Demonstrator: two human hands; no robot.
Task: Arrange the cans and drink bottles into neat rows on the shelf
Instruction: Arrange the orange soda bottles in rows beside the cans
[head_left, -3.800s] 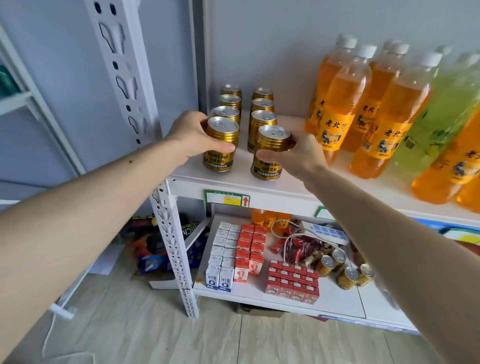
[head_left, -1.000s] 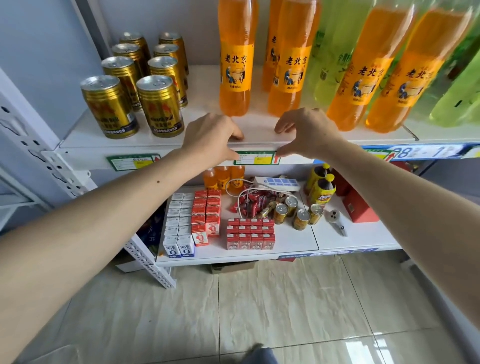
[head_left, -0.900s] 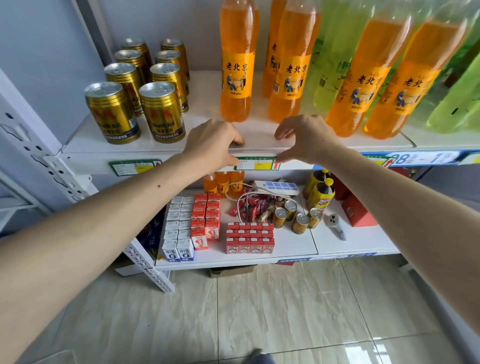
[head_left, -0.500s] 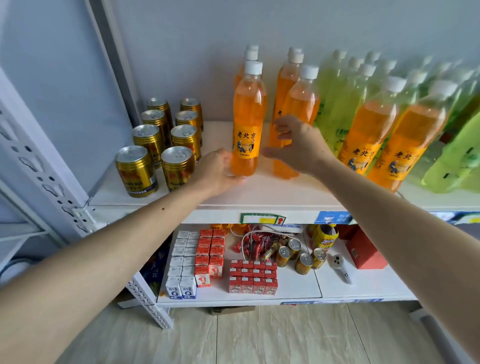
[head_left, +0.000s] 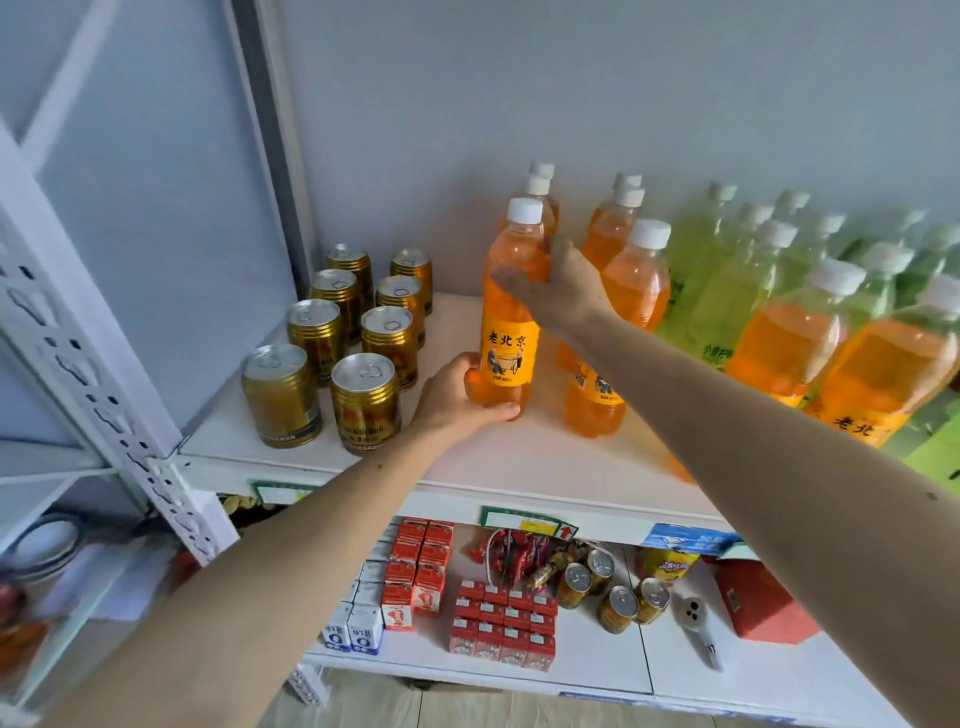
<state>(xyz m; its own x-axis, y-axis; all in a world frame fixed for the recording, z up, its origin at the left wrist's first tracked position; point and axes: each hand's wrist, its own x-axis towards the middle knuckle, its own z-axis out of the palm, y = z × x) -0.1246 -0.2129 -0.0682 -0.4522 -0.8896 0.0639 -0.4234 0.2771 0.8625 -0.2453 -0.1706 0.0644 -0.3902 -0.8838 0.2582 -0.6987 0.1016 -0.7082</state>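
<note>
Both hands are holding one orange bottle (head_left: 511, 312), which is standing upright on the upper shelf (head_left: 545, 457), in the middle of its depth and left of the shelf's centre. The left hand (head_left: 457, 397) is gripping the bottle's base, with the thumb curling across the front just under the yellow label and the fingers wrapping round the far side. The right hand (head_left: 558, 291) is gripping the bottle's shoulder above the label, its fingers curling round the front and reaching toward the left side.

Just right of this bottle, another orange bottle (head_left: 618, 332) is standing a little nearer the front edge, partly hidden by the right forearm. More orange bottles are lining up behind both, toward the back wall. Further right, green bottles (head_left: 727, 291) are standing in rows toward the back, and two more orange bottles (head_left: 831, 358) are sitting in front of them near the shelf's right end.

At the left end of the shelf, gold cans (head_left: 358, 343) are standing in two rows running from the front edge to the back corner, four in each row, apart from the held bottle.

On the lower shelf (head_left: 592, 660), small red cartons (head_left: 501, 621) are sitting in a block near the front edge, white cartons (head_left: 353, 631) at the left, and a few cans (head_left: 615, 592) are lying loosely to the right.
</note>
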